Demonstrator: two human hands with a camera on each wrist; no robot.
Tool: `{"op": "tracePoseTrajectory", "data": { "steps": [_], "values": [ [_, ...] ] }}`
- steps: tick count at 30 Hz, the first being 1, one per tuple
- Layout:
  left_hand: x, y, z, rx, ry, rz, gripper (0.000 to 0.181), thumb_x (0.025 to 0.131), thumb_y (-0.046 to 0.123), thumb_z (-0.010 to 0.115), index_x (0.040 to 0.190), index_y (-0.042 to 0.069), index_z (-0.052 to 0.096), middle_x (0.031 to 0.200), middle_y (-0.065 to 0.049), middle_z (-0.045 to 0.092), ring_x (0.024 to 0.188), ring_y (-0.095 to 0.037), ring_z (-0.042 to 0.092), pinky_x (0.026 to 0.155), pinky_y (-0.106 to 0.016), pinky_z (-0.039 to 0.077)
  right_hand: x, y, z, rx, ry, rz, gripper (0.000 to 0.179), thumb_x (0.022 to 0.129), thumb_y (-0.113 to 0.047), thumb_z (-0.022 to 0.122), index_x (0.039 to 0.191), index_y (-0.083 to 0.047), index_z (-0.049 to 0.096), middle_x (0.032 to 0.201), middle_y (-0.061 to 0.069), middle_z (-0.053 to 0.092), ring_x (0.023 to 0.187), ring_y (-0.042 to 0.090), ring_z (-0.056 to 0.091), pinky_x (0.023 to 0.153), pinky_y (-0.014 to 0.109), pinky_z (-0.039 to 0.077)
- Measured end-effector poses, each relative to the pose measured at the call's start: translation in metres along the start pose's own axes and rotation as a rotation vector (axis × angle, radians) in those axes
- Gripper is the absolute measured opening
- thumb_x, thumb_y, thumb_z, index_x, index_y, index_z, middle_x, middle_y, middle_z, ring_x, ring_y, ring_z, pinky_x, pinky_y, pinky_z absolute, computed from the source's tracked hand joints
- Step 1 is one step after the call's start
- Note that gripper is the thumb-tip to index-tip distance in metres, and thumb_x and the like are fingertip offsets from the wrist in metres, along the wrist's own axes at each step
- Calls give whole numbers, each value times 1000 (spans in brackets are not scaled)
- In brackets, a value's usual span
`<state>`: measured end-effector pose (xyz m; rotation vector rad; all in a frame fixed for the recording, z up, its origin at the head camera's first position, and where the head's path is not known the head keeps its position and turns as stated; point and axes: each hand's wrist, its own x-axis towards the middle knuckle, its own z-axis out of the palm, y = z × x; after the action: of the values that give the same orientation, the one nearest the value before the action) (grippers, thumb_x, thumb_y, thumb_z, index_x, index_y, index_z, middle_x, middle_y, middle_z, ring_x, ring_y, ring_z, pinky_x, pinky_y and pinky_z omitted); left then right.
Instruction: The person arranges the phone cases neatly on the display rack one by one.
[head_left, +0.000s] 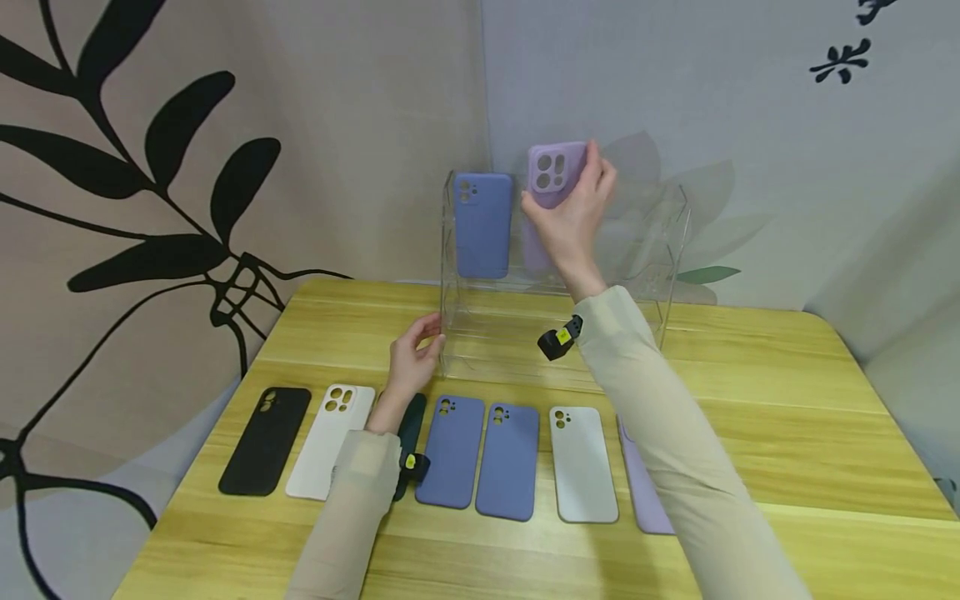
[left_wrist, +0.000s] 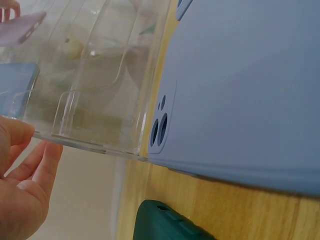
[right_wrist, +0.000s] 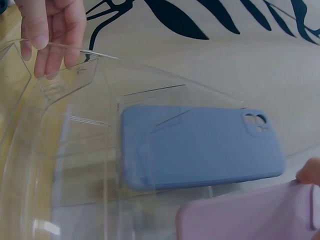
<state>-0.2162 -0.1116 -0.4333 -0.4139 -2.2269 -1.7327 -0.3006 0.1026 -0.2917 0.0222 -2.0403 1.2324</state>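
My right hand (head_left: 576, 218) grips a light purple phone case (head_left: 555, 179) by its two long edges, with thumb and fingers on opposite sides. The case stands upright at the top tier of a clear tiered display stand (head_left: 517, 288). Beside it on that tier, to the left, leans a blue phone case (head_left: 483, 229) with its camera cutouts at the top. At the stand's left side, my left hand (head_left: 415, 358) pinches the clear side panel (right_wrist: 75, 92), thumb on one face and fingers on the other. The purple case's lower part shows through the stand.
Along the wooden table (head_left: 787, 417) lies a row of phone cases: black (head_left: 264, 443), white (head_left: 324, 454), dark green (head_left: 410, 427), two blue (head_left: 452, 454) ones, pale grey (head_left: 585, 465) and purple (head_left: 647, 492). My sleeves partly cover the green and purple ones. A wall stands behind.
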Motion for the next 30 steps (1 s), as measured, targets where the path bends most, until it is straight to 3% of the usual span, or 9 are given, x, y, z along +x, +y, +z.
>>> {"op": "tracePoseTrajectory", "data": {
  "steps": [12,19,30],
  "values": [
    [-1,1,0,-14,-5,-18,31,85,-15,55,116,-19,52,107,-36,57,101,-45,57,83,-50,50,-11,9,21,13,171,-44,91,68,-17,77,143,2,29,128,16,32,118,22,33,101,22,29],
    [-1,1,0,-11,-9,-16,31,86,-15,54,116,-19,51,108,-36,56,102,-46,57,83,-49,50,-19,10,26,-40,201,-42,91,69,-19,78,142,2,29,130,16,33,120,24,34,100,28,32],
    [-1,2,0,-15,-5,-18,31,85,-16,54,116,-19,51,109,-36,56,102,-47,56,83,-50,49,-26,11,31,-163,182,66,91,70,-23,78,144,-2,30,132,15,33,123,25,33,91,36,40]
  ]
}}
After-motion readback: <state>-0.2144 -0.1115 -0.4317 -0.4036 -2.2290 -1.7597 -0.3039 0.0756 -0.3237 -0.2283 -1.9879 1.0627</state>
